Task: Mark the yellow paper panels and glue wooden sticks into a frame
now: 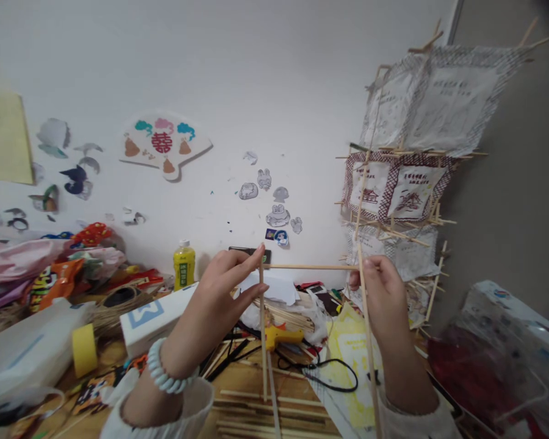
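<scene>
In front of me I hold a frame of thin wooden sticks, its crossbar [311,266] running level between my hands. My left hand [222,299], with a pale bead bracelet at the wrist, has finger and thumb on the left corner, where an upright stick [263,341] hangs down. The right corner is pinched in my right hand [387,296], beside a longer upright stick [369,329] that reaches above and below the crossbar. Behind and below the frame lies a yellow glue gun [283,336] with a black cord. Several loose sticks [274,414] lie on the table beneath.
A tiered paper-and-stick lantern [400,183] stands at the right by the wall. Yellow patterned paper [352,360] lies under my right arm. On the left are a yellow bottle [183,266], a white box [153,317], a tape roll [84,350] and twine [112,311]. Plastic bags sit far right.
</scene>
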A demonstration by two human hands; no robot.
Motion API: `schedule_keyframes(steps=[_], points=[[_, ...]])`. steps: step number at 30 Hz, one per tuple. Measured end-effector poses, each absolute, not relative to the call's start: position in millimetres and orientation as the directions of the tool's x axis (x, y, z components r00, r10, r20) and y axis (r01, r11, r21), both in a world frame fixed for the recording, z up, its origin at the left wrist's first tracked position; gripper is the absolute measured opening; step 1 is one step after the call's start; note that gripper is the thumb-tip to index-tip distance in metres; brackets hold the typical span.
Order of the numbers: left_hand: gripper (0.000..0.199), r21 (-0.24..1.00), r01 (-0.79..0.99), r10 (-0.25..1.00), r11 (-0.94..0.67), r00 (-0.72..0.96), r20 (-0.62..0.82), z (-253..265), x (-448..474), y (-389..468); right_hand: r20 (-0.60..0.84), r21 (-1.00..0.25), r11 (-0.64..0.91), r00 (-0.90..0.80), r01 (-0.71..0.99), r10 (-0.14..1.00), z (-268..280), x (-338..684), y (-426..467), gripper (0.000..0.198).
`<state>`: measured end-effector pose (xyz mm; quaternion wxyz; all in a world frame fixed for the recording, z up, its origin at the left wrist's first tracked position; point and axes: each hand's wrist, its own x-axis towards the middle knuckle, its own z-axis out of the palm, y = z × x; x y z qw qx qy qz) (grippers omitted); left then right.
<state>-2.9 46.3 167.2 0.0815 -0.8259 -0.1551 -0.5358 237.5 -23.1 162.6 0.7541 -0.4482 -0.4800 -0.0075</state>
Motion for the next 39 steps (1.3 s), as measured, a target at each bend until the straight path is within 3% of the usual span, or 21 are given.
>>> schedule_keyframes(steps=[39], points=[[0.057,0.012,0.366,0.169,-0.93,0.4,0.901,169.5,-2.9,42.4,0.7,-0.7,0.57,0.57,0.429,0.431,164.8,230.6,-28.7,0.026]])
